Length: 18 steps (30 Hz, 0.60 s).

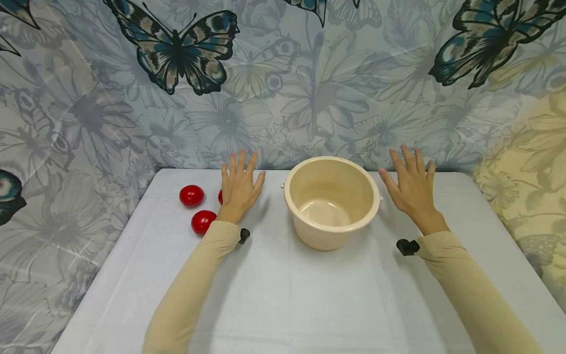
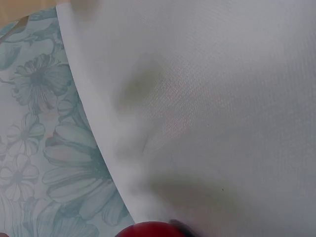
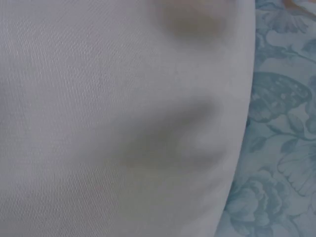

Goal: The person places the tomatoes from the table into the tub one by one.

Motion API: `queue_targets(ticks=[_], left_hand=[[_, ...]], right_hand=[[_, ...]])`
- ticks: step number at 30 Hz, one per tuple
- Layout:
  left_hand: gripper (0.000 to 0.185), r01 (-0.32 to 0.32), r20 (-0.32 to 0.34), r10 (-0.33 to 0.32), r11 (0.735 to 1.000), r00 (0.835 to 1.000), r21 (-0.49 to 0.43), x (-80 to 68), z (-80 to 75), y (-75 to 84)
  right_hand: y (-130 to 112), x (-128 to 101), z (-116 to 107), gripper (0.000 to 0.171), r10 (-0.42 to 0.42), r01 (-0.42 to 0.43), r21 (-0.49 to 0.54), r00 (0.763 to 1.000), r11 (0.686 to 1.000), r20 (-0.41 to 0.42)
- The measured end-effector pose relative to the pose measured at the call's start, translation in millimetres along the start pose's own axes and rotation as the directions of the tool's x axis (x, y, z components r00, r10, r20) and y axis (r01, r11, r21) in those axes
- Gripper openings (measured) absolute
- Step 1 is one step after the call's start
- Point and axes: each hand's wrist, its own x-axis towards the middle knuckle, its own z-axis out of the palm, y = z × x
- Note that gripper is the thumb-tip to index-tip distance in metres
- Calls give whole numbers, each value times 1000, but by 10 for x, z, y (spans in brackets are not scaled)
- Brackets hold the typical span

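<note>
A flowered cloth with dark butterflies hangs behind the white-covered counter. A cream bucket stands upright toward the far edge. The left hand is left of it, fingers spread wide; the right hand, also spread, is to its right. Three red balls lie near the left hand, one partly hidden behind it.

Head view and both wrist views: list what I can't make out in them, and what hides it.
Head view: most of one red round object, covered by the left hand.
Head view: the far outer side of the bucket, hidden by its own rim and walls.
Left wrist view: most of a red item, cut off by the bottom edge.
Right wrist view: a pale shape, blurred and cut off by the top edge.
</note>
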Motion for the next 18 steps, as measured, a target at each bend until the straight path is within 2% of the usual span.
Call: queue_targets(ticks=[10,18], left_hand=[[62,-3,0,3,1000,1000,-19,-73,-43,-20],[61,9,-13,-10,1000,1000,-24,-150,-91,-34]], right_hand=[[-45,-70,0,71,-35,39,50,996,998,-80],[-77,-133,-16,70,-49,58,78,993,995,-112]])
